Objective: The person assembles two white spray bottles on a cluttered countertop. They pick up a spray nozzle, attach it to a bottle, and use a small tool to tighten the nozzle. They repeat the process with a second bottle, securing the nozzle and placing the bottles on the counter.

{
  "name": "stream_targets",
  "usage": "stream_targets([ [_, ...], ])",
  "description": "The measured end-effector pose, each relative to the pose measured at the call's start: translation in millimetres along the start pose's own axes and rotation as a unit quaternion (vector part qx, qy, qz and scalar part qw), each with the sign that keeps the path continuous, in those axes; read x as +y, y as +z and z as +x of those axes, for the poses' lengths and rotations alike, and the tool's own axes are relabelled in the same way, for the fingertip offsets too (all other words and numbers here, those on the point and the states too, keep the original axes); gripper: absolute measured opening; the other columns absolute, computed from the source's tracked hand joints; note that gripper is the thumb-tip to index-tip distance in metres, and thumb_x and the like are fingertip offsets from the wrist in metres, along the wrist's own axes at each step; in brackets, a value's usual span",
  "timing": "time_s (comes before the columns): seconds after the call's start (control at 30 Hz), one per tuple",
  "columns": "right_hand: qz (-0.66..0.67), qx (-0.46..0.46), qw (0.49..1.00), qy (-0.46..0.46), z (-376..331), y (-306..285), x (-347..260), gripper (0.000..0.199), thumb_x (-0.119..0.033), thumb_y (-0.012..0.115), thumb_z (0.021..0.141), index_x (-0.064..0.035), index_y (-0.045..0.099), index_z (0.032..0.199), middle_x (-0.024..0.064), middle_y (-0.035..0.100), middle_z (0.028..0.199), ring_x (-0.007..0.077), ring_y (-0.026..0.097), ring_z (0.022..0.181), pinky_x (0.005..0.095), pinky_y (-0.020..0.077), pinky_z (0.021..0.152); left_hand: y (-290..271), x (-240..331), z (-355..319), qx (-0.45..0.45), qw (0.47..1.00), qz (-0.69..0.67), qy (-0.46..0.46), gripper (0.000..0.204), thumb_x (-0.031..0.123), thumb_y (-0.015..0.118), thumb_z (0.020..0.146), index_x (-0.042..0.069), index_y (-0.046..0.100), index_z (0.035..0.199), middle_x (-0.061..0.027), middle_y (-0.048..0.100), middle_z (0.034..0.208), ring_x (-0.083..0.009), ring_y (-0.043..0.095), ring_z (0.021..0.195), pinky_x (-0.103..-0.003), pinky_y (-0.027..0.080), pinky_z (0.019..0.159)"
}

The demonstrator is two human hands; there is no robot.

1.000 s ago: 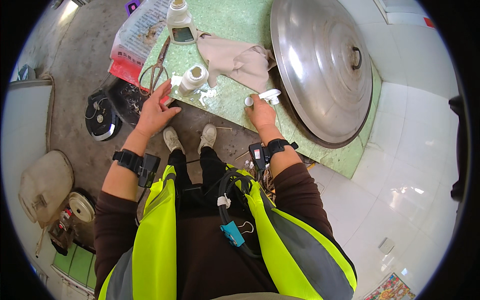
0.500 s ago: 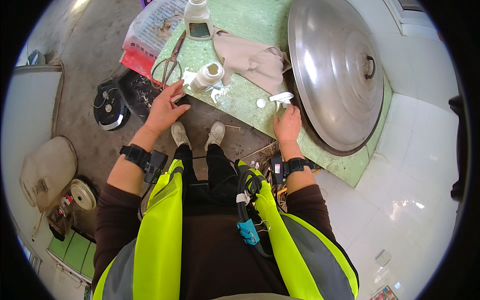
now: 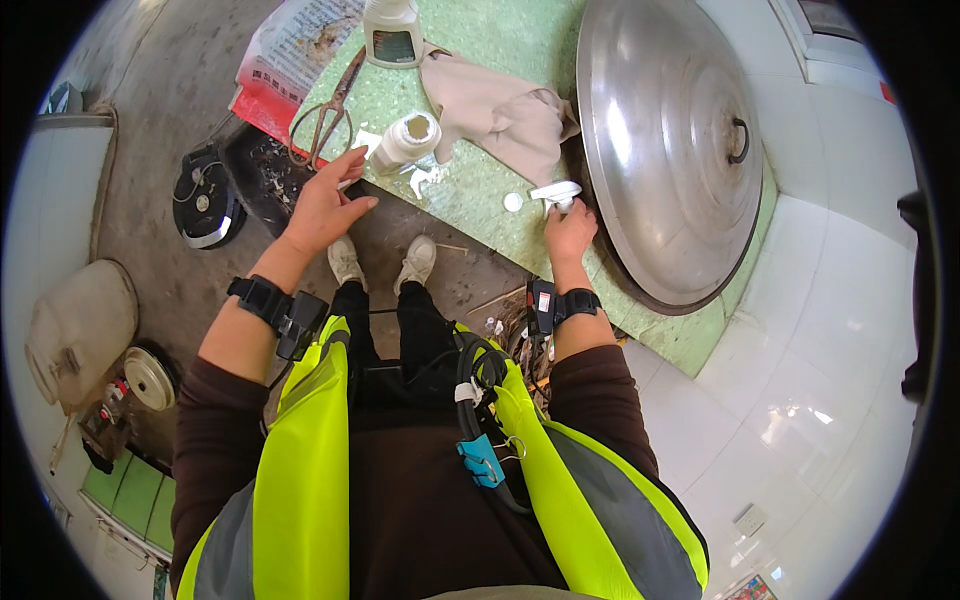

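Observation:
My left hand (image 3: 328, 205) hovers at the near edge of the green table, thumb spread away from the fingers. A small whitish bit shows beside its fingertips; I cannot tell whether the hand touches it. Next to it stands a white plastic bottle (image 3: 398, 150) with its top cut open, white scraps or spilled liquid around its base. Old iron scissors (image 3: 325, 120) lie to its left. My right hand (image 3: 572, 232) pinches a white plastic piece (image 3: 556, 190) on the table. A round white cap (image 3: 513, 202) lies beside that piece.
A large metal lid (image 3: 680, 150) with a black handle covers the table's right side. Behind the cut bottle are a beige cloth (image 3: 500, 115) and another white bottle (image 3: 392, 35). A red and white sack (image 3: 285, 65) and a black round appliance (image 3: 207, 203) are left of the table.
The whole view has shifted slightly. My right fingers have curled more over the white plastic piece. My left hand stays near the cut bottle.

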State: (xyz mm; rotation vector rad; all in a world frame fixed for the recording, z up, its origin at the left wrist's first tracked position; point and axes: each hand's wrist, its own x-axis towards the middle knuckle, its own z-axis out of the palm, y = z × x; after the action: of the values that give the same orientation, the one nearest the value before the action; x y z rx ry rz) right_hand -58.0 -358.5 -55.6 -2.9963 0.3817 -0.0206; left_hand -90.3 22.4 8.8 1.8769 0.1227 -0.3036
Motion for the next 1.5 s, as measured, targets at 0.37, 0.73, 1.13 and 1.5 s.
stream_targets([
  [0.37, 0.088, -0.066, 0.991, -0.079, -15.4, -72.9, 17.6, 0.036, -0.014, 0.073, 0.068, -0.0017, 0.055, 0.098, 0.0188, 0.061, 0.092, 0.0379, 0.056, 0.089, 0.0449, 0.0437, 0.080, 5.1, 6.2, 17.5, 0.031, 0.991, 0.101, 0.076, 0.079, 0.015, 0.076, 0.067, 0.003, 0.039, 0.136, -0.0188, 0.049, 0.129, -0.0314, 0.048, 0.119, -0.036, 0.042, 0.095],
  [0.73, 0.616, -0.177, 0.764, 0.075, 24.9, -220.3, -29.6, 0.030, -0.012, 0.066, 0.084, -0.0003, 0.057, 0.110, 0.0084, 0.065, 0.103, 0.0143, 0.058, 0.095, 0.0224, 0.0419, 0.078, 42.1, 19.6, 41.8, 0.121, 0.980, 0.142, 0.069, 0.063, 0.026, 0.079, 0.063, 0.009, 0.050, 0.117, -0.0143, 0.063, 0.102, -0.0320, 0.059, 0.098, -0.041, 0.040, 0.085],
  [1.13, 0.749, -0.047, 0.623, -0.219, 41.8, -363.6, -173.1, 0.029, -0.010, 0.053, 0.093, 0.0014, 0.047, 0.118, 0.0156, 0.058, 0.114, 0.0234, 0.057, 0.104, 0.0325, 0.0418, 0.088, -2.8, 58.8, 10.6, 0.092, 0.971, 0.200, 0.090, 0.054, 0.030, 0.075, 0.065, 0.011, 0.055, 0.111, -0.0161, 0.066, 0.087, -0.0342, 0.063, 0.084, -0.042, 0.041, 0.080],
  [1.5, 0.759, -0.037, 0.563, -0.324, 25.5, -414.7, -234.6, 0.029, -0.013, 0.054, 0.094, 0.0024, 0.044, 0.117, 0.0162, 0.057, 0.114, 0.0239, 0.056, 0.108, 0.0324, 0.0407, 0.092, -39.8, 114.3, -28.7, 0.110, 0.966, 0.210, 0.099, 0.048, 0.030, 0.074, 0.064, 0.012, 0.058, 0.106, -0.0156, 0.066, 0.089, -0.0335, 0.062, 0.086, -0.042, 0.041, 0.083],
])
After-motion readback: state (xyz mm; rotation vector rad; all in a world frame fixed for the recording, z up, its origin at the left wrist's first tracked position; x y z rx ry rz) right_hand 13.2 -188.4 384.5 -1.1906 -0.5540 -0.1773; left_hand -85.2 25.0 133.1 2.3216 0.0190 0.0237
